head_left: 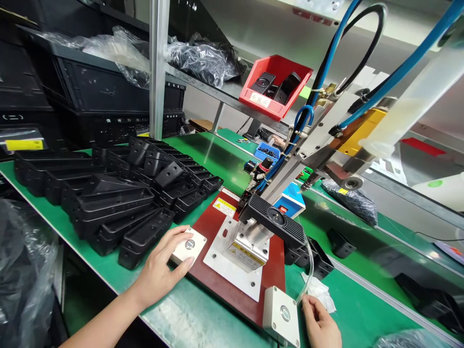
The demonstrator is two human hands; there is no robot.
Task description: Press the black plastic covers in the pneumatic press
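My left hand [163, 263] lies over the left edge of a white push-button box [197, 244], thumb and fingers apart, a fingertip beside its round metal button. To the right, my right hand [321, 321] has its fingers curled next to a second white button box [273, 309]. Its fingertips meet the lower end of a clear tube [311, 256]; whether they pinch anything is hidden. Between the boxes, a black slotted part with a round centre [277, 216] sits across the metal fixture [250, 249] on a dark red base [217, 282], below the pneumatic screwdriver head [308, 183].
Rows of long black plastic housings [112, 203] crowd the green table on the left. A red bin [263, 104] with black parts stands on the shelf above. Several more black housings [340, 243] and a white tissue [321, 290] lie right of the machine. Blue hoses [339, 43] hang overhead.
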